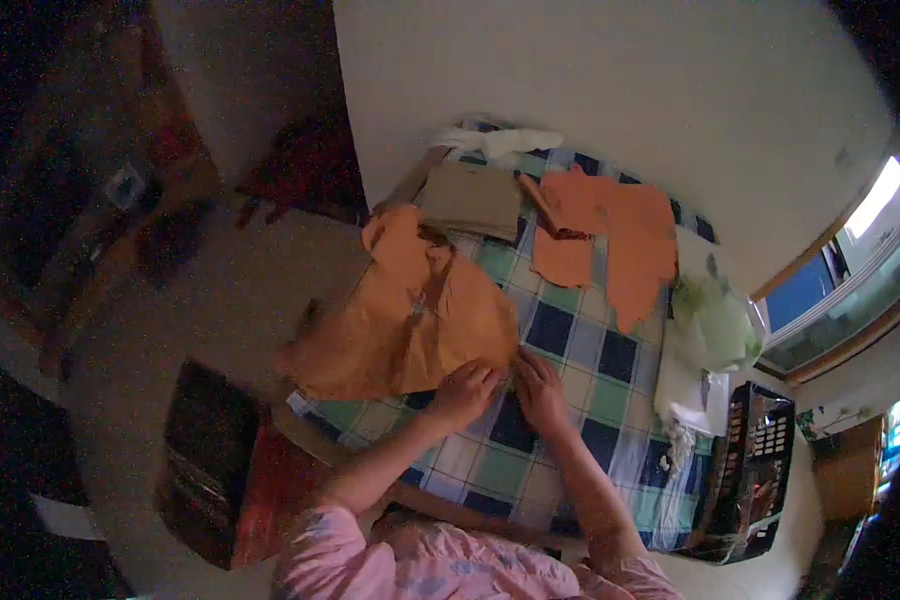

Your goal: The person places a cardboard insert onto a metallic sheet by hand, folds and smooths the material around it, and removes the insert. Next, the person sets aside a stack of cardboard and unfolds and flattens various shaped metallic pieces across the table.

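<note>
An orange garment (450,320) lies spread over the left part of a checked cloth (610,400) in blue, green and white. My left hand (467,393) rests on the garment's lower edge near its right corner, fingers bent; whether they pinch the fabric is not clear. Beside it, my right hand (541,388) lies at the garment's right corner, with its fingers pointing up and close together. Its fingertips touch or nearly touch the orange edge. The two hands are a short way apart.
Behind the garment lie a folded brown cloth (473,200) and flat orange fabric pieces (638,235). A pale green bundle (715,320) is at the right, above a black basket (760,470). A white cloth (500,142) sits by the wall. A red box (275,485) stands lower left.
</note>
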Demonstrator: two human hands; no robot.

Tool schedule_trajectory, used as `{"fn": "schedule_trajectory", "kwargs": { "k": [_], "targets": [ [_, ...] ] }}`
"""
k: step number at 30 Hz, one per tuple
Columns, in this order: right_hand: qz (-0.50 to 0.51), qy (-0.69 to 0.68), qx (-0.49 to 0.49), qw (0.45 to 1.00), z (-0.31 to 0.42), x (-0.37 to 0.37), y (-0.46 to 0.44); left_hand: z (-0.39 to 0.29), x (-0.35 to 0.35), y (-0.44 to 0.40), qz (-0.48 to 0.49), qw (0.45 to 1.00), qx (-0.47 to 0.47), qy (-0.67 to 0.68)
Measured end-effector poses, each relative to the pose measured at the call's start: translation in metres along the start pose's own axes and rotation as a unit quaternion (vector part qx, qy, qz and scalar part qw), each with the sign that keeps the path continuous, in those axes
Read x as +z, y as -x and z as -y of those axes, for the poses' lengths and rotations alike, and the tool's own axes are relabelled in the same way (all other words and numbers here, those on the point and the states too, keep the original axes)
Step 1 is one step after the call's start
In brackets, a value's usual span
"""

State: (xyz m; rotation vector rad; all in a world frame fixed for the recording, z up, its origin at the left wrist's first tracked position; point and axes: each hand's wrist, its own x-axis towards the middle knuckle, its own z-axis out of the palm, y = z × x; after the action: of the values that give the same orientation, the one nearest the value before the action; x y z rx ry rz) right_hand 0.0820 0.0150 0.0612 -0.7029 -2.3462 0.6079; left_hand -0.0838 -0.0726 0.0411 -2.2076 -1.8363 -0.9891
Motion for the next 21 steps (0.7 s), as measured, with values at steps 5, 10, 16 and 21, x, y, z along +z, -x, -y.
{"fn": "schedule_trajectory", "kwargs": {
  "k": [5,10,16,21],
  "targets": [
    [-0.015,0.022,0.007,1.000,-0.010,0.009,0.005,-0.002,0.009,-0.005,0.027,0.993,-0.113,-0.004],
    [-0.018,-0.015,0.015,1.000,-0.017,0.011,0.007,0.008,0.011,-0.010,-0.002,0.996,-0.076,-0.039],
    [-0.029,0.014,0.022,0.999,-0.021,0.014,0.008,0.030,0.013,-0.018,-0.096,0.954,-0.240,0.153],
    [-0.028,-0.049,0.002,0.998,0.004,0.001,-0.012,0.059,0.037,-0.013,-0.167,0.961,-0.181,0.122]
  ]
}}
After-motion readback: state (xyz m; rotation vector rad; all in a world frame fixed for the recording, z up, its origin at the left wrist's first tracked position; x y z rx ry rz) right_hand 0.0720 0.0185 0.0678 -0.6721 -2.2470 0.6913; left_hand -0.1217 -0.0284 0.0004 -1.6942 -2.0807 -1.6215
